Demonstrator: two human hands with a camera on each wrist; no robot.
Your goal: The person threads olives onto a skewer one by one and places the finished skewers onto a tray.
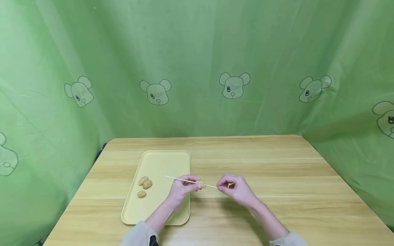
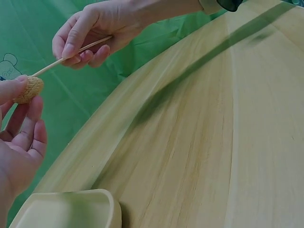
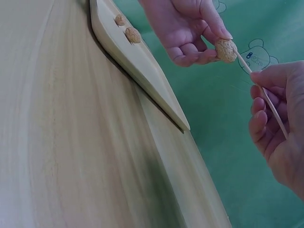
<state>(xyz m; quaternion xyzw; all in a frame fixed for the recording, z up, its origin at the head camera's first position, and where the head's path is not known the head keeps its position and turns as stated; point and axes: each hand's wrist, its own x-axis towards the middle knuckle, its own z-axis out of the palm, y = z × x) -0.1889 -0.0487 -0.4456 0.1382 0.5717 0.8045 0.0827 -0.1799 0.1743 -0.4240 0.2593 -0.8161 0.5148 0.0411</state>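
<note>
- The step in hand looks like working a thin skewer point(image 2: 47, 68) into a wrinkled tan ball point(image 3: 225, 50), which sits at the lower middle of the head view, just right of the tray point(image 1: 166, 160).
- The left hand point(image 1: 181, 191) pinches the ball between thumb and fingers; the right hand point(image 1: 238, 190) grips the skewer near its right end.
- The next move, I judge, calls for a firm hold on the ball and a straight, gentle push along the skewer's line.
- Only the head view shows the skewer's far end, reaching up and left above the tray, and three loose balls point(image 1: 147, 184) on the tray at lower left; the right wrist view shows just two of them.
- Both wrist views show the skewer meeting the ball closely, but the left fingers cover much there, so whether it passes through or alongside is hard to tell.
</note>
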